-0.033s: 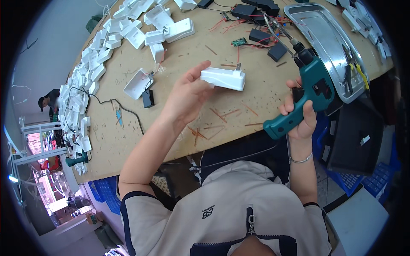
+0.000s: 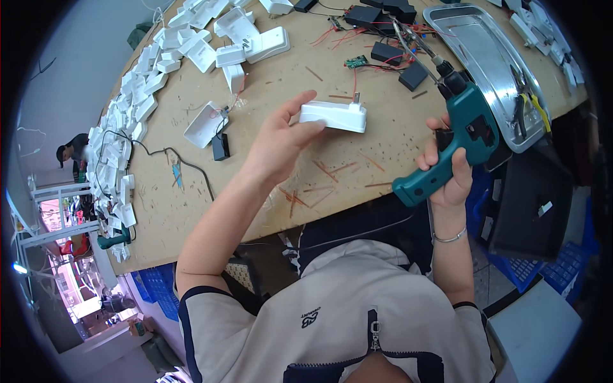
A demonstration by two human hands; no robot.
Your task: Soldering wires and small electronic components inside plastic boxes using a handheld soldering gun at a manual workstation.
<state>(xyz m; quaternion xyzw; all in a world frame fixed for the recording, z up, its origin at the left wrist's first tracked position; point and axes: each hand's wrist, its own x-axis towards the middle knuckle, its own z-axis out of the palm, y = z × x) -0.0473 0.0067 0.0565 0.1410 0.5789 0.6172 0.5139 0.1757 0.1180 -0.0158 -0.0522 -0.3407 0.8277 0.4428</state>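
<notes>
Between the thumb and fingers of my left hand [image 2: 285, 137] is a white plug adapter [image 2: 335, 116], held above the table with its metal prongs pointing up and away. My right hand [image 2: 452, 175] is wrapped around the handle of a green soldering gun [image 2: 471, 121], fingers near its black trigger. The gun's metal tip points to the far side, toward wired parts, apart from the adapter. Left of my left hand lies an open white casing [image 2: 205, 126] with a small black block [image 2: 221, 147] wired to it.
White casings [image 2: 115, 150] are heaped along the table's left edge. Black blocks [image 2: 387, 53], red wires and a green circuit board [image 2: 356, 62] lie at the far side. At the right, a metal tray [image 2: 476, 45] holds yellow-handled pliers [image 2: 541, 113]. Brown strips [image 2: 325, 171] litter the table [image 2: 255, 220].
</notes>
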